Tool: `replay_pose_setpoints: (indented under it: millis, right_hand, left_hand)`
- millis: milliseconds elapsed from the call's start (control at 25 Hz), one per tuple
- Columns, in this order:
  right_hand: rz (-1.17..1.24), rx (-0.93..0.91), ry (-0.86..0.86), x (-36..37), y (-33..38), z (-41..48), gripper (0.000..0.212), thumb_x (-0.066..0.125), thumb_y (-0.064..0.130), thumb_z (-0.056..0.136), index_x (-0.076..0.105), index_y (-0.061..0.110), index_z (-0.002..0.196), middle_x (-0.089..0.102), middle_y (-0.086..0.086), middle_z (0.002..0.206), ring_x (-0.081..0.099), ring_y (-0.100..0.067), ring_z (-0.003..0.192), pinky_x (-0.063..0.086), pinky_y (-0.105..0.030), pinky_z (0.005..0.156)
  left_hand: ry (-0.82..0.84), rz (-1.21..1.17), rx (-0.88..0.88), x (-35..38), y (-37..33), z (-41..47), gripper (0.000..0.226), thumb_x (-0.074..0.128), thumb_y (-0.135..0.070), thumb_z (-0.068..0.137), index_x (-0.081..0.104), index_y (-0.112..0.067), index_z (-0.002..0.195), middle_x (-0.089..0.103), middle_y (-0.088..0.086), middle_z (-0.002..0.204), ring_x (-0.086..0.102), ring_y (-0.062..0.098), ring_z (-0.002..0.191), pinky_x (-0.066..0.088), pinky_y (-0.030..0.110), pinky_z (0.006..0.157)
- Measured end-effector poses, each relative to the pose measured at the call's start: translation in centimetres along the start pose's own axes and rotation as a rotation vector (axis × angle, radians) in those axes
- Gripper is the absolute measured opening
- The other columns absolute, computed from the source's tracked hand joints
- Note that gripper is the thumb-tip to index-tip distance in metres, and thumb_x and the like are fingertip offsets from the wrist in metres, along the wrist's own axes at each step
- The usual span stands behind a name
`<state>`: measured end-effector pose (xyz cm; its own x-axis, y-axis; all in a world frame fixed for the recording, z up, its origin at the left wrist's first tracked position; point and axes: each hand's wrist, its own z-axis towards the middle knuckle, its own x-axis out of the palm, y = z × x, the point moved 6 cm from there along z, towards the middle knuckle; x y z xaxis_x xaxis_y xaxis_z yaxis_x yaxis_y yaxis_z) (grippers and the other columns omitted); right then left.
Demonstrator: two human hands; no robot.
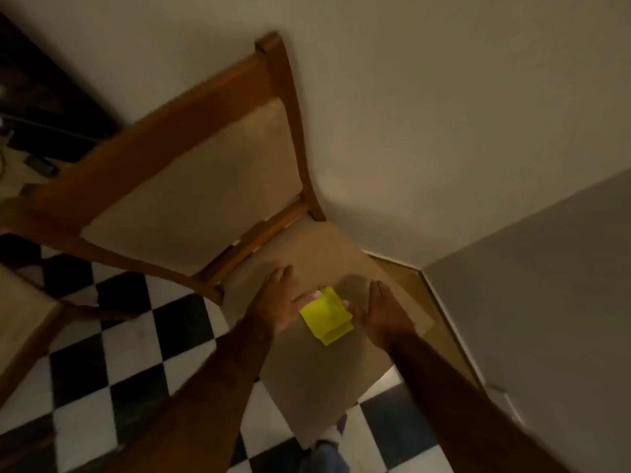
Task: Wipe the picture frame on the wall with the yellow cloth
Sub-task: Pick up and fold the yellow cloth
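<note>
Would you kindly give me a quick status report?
Both hands open, left hand and right hand flanking folded yellow cloth on chair seat. Picture frame not in view.

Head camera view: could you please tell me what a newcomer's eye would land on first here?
The bright yellow cloth stands out first, folded on the tan seat of the wooden chair near the middle. The left hand and right hand flank it, fingertips at its edges. Next comes the black-and-white checkered floor at lower left; no picture frame is in view.
</note>
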<state>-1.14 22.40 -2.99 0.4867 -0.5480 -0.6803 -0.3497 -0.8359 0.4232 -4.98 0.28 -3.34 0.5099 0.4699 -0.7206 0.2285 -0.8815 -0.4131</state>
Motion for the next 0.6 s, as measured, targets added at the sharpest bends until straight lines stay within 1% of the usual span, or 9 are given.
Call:
replay_pose_setpoints:
  millis: [120, 200, 320, 360, 400, 440, 480, 520, 600]
  right_hand:
    - [0.105, 0.047, 0.121, 5.4, -2.2, 3.5, 0.088, 0.051, 0.058, 0.097, 0.021, 0.007, 0.161, 0.025, -0.016, 0.168, 0.03, -0.033, 0.153, 0.029, -0.04, 0.12]
    - [0.166, 0.031, 0.137, 7.6, -2.5, 5.0, 0.077, 0.055, 0.052, 0.097, 0.031, 0.013, 0.159, 0.035, -0.014, 0.162, 0.04, -0.033, 0.146, 0.036, -0.04, 0.115]
    - [0.136, -0.011, 0.07, 9.3, -2.7, 6.2, 0.066, 0.061, 0.037, 0.096, 0.041, 0.012, 0.154, 0.04, -0.014, 0.158, 0.042, -0.033, 0.142, 0.036, -0.039, 0.115]
    - [0.165, -0.014, 0.054, 9.6, -3.0, 6.5, 0.063, 0.064, 0.029, 0.094, 0.044, 0.011, 0.152, 0.044, -0.013, 0.156, 0.044, -0.031, 0.141, 0.035, -0.034, 0.114]
    - [0.239, 0.015, 0.046, 9.7, -3.5, 6.7, 0.059, 0.067, 0.021, 0.092, 0.05, 0.011, 0.148, 0.051, -0.012, 0.151, 0.05, -0.029, 0.136, 0.038, -0.026, 0.11]
    - [0.339, 0.054, 0.035, 9.7, -4.0, 6.7, 0.053, 0.07, 0.014, 0.088, 0.059, 0.011, 0.139, 0.06, -0.011, 0.142, 0.057, -0.026, 0.126, 0.042, -0.015, 0.099]
    - [0.443, 0.097, 0.043, 9.5, -4.5, 6.4, 0.046, 0.073, 0.01, 0.084, 0.066, 0.01, 0.13, 0.067, -0.011, 0.132, 0.062, -0.024, 0.116, 0.046, -0.01, 0.087]
    - [0.558, 0.137, 0.066, 9.3, -4.9, 6.1, 0.041, 0.075, 0.009, 0.082, 0.07, 0.009, 0.122, 0.071, -0.011, 0.124, 0.064, -0.026, 0.112, 0.05, -0.015, 0.084]
    - [0.748, 0.211, 0.116, 8.3, -5.5, 4.9, 0.037, 0.078, 0.008, 0.08, 0.074, 0.006, 0.116, 0.073, -0.015, 0.119, 0.066, -0.033, 0.113, 0.055, -0.041, 0.096]
  left_hand:
    - [0.065, 0.015, -0.068, 5.7, 3.2, 2.1, 0.099, 0.059, -0.066, 0.087, 0.025, -0.006, 0.158, 0.026, 0.019, 0.164, 0.025, 0.035, 0.151, 0.025, 0.043, 0.121]
    - [0.072, 0.03, -0.07, 8.5, 4.2, 2.4, 0.084, 0.057, -0.058, 0.092, 0.036, -0.003, 0.152, 0.033, 0.021, 0.159, 0.028, 0.035, 0.148, 0.027, 0.041, 0.118]
    - [-0.048, -0.017, -0.044, 10.2, 4.2, 3.2, 0.05, 0.062, -0.04, 0.095, 0.062, 0.0, 0.125, 0.054, 0.022, 0.135, 0.048, 0.033, 0.127, 0.037, 0.037, 0.104]
    - [-0.1, -0.069, -0.072, 10.4, 4.5, 3.4, 0.041, 0.065, -0.034, 0.094, 0.065, 0.0, 0.116, 0.059, 0.02, 0.126, 0.053, 0.032, 0.119, 0.04, 0.035, 0.097]
    - [-0.135, -0.131, -0.114, 10.5, 4.7, 3.7, 0.034, 0.067, -0.03, 0.092, 0.068, -0.001, 0.11, 0.063, 0.018, 0.117, 0.058, 0.03, 0.111, 0.043, 0.034, 0.089]
    - [-0.155, -0.189, -0.152, 10.5, 4.8, 3.7, 0.03, 0.069, -0.028, 0.091, 0.069, -0.002, 0.106, 0.067, 0.015, 0.11, 0.061, 0.027, 0.103, 0.043, 0.032, 0.081]
    - [-0.153, -0.254, -0.19, 10.4, 4.7, 3.4, 0.027, 0.07, -0.027, 0.09, 0.07, -0.005, 0.105, 0.069, 0.012, 0.104, 0.063, 0.025, 0.097, 0.043, 0.03, 0.077]
    - [-0.141, -0.345, -0.222, 10.4, 4.8, 3.1, 0.024, 0.071, -0.026, 0.089, 0.07, -0.008, 0.104, 0.07, 0.01, 0.1, 0.065, 0.025, 0.093, 0.046, 0.031, 0.075]
    - [-0.112, -0.639, -0.27, 10.3, 4.5, 2.0, 0.013, 0.074, -0.022, 0.087, 0.066, -0.018, 0.097, 0.071, 0.009, 0.098, 0.069, 0.033, 0.097, 0.056, 0.041, 0.081]
